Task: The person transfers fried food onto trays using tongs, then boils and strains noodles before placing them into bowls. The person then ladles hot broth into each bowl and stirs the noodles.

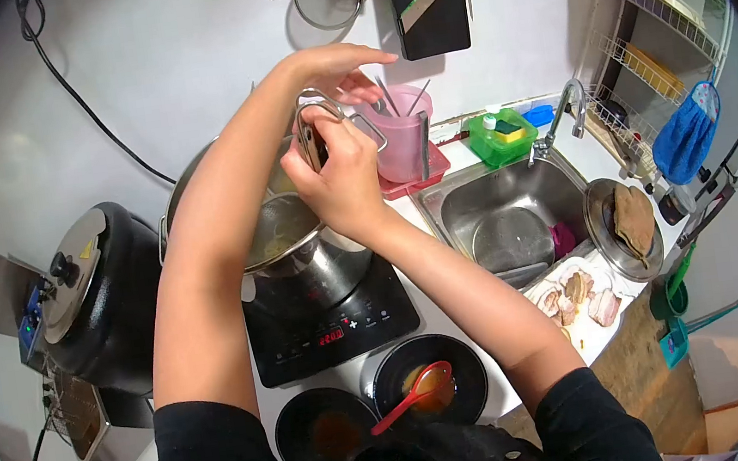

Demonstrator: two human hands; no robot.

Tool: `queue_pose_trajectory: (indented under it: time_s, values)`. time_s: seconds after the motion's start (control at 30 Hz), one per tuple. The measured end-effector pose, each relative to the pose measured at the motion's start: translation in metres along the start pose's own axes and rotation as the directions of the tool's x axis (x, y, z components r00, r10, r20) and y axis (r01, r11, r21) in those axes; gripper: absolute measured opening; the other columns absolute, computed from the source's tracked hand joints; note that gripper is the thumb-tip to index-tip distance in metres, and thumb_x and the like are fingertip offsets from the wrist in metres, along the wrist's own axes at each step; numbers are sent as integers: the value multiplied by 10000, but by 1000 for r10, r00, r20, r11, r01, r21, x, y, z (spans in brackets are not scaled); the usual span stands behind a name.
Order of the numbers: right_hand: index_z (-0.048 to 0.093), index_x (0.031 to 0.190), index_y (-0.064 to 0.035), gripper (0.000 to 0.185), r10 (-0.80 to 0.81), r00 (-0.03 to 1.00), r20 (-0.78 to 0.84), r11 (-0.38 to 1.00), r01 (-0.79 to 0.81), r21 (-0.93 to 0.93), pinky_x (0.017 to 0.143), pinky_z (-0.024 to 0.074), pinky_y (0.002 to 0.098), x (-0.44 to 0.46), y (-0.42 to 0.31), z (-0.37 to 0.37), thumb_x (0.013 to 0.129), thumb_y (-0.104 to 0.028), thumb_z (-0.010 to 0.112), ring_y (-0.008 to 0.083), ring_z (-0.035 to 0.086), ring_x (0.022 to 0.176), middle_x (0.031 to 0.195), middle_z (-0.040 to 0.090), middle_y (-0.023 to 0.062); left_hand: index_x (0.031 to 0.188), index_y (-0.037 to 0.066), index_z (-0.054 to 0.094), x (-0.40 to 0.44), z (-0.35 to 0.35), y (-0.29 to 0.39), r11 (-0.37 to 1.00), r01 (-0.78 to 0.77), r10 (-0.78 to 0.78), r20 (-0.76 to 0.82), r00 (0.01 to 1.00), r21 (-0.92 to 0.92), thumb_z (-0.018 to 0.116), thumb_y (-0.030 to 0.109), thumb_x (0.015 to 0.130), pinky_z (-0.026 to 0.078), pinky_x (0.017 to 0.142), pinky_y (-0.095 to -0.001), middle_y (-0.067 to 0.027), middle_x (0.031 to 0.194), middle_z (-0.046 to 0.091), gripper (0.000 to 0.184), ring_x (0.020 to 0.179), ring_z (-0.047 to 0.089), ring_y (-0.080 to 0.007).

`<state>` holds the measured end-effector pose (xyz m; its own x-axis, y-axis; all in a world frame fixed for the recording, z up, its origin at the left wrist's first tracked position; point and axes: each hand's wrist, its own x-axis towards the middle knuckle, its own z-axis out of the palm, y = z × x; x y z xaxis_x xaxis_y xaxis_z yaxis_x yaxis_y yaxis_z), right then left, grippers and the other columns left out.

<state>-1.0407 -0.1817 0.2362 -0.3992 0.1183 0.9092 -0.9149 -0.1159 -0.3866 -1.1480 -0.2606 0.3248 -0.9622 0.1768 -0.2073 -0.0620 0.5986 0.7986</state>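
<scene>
My right hand (341,171) is closed around the upright brown-and-metal handle of a strainer (283,216), whose round mesh bowl hangs over the steel pot (324,278). My left hand (343,68) is higher up, just above and beyond the right one, with its fingers stretched out and nothing in them. The pot stands on a black induction cooker (336,333) with a lit red display. My left forearm hides part of the pot. Below the cooker are two black bowls (301,437) with brownish liquid, one of them holding a red spoon (414,394).
A large black cooker (117,301) stands at left. Behind my hands is a pink pitcher (400,147) with utensils. To the right are a steel sink (516,211), a green soap holder (502,136), a round lid (599,223) and pieces of raw-looking meat (574,297). Wire shelves (645,63) rise beyond.
</scene>
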Motion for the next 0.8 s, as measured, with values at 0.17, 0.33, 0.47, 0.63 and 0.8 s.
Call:
queue_pose_trajectory:
  time_s: [0.17,0.33,0.47,0.63,0.8]
  values:
    - [519,808,27,134,-29,999,-24,999,29,-28,646,463,331,3,6,5,700,-24,580,283,595,684,755,563,153,1166,51,532,-42,-67,-19,914,174,-46,-332,942,367,628,383,768,491,683,-259,-123,948,629,527,814,617,-140]
    - [544,883,60,201,65,997,34,996,-63,-68,665,472,387,12,-4,4,716,-49,576,373,595,733,793,590,215,807,-66,617,-43,-65,-120,750,376,210,-734,646,545,765,310,666,491,535,-341,-134,683,645,428,566,620,-206]
    - [543,868,49,183,62,998,31,997,-60,-57,611,473,363,13,0,4,716,-47,577,353,606,666,737,582,212,879,-57,562,-44,-65,-123,948,298,-234,-390,891,112,743,240,737,457,416,-283,-90,648,594,376,506,605,-157]
    - [541,812,25,153,11,1000,-20,999,-12,-39,554,465,350,26,11,13,700,-69,583,315,608,588,653,568,178,855,-57,558,-90,-68,-86,948,298,-231,-393,890,116,597,169,850,479,412,-221,-60,631,560,229,533,627,-150]
    - [547,800,-17,137,-27,1000,-7,1000,27,-6,526,439,313,72,0,28,704,-103,595,225,549,518,620,557,133,1046,-57,482,-192,-84,-59,990,142,-105,-566,817,21,609,243,845,561,531,-219,-121,856,584,383,642,650,-167]
